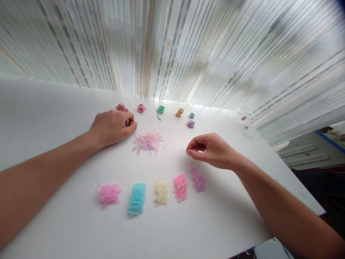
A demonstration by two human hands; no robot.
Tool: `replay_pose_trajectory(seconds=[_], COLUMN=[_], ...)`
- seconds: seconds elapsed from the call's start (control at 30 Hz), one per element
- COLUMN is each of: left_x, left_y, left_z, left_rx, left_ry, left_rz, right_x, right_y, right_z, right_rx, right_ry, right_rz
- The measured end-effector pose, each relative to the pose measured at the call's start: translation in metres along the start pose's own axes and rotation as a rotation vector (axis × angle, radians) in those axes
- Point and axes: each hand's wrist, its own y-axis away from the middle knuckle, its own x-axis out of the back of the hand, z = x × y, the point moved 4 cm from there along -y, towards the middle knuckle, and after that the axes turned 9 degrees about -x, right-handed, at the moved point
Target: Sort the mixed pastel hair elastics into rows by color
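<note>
Striped curtain point(161, 46) behind, white desk point(172, 230) below, and we're looking at a loose pastel pile point(148, 142) of thin bands between our two hands. Nearer us, five tidy bundles, with the lilac bundle point(197, 179) just in front of our right hand point(212, 149). What could go wrong? We'd say a low sweep of that hand might catch the lilac strands and scatter them; pale colours this close could also be mixed up. Now the pose: right hand hovering, palm turned inward, thumb and forefinger meeting at the tips; whether a band sits between them, we can't tell. Over to the left hand point(111, 126), apparently resting by the red coil point(122, 107), fingers curled, grip unclear to us.
</note>
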Motion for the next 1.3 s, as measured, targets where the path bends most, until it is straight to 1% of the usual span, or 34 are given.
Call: replay_pose_trajectory(seconds=[0.1,0.17,0.27,0.37,0.47,0.6,0.8,0.97,1.3], left_x=[0.001,0.0,-0.002,-0.004,-0.006,-0.007,-0.008,-0.008,-0.008], left_y=[0.0,-0.001,-0.003,-0.005,-0.005,-0.005,-0.006,-0.007,-0.006], left_z=[0.001,-0.001,-0.004,-0.007,-0.009,-0.01,-0.012,-0.014,-0.012], left_rx=[-0.005,0.005,0.005,0.017,0.018,0.021,0.03,0.029,0.048], left_ry=[-0.034,-0.058,-0.073,-0.078,-0.089,-0.116,-0.166,-0.183,-0.194], left_rz=[-0.018,-0.031,-0.026,-0.012,-0.004,0.003,-0.01,-0.01,-0.023], right_x=[0.018,0.022,0.019,0.014,0.014,0.016,0.012,0.008,0.005], right_y=[0.009,0.013,0.014,0.015,0.018,0.022,0.026,0.029,0.028], right_z=[0.019,0.031,0.043,0.048,0.05,0.046,0.04,0.037,0.039], right_rx=[-0.066,-0.1,-0.113,-0.114,-0.113,-0.082,-0.038,-0.006,0.008], right_ry=[-0.089,-0.142,-0.165,-0.133,-0.091,-0.033,-0.013,0.009,0.032], right_rz=[0.03,0.026,-0.027,-0.101,-0.134,-0.144,-0.17,-0.169,-0.159])
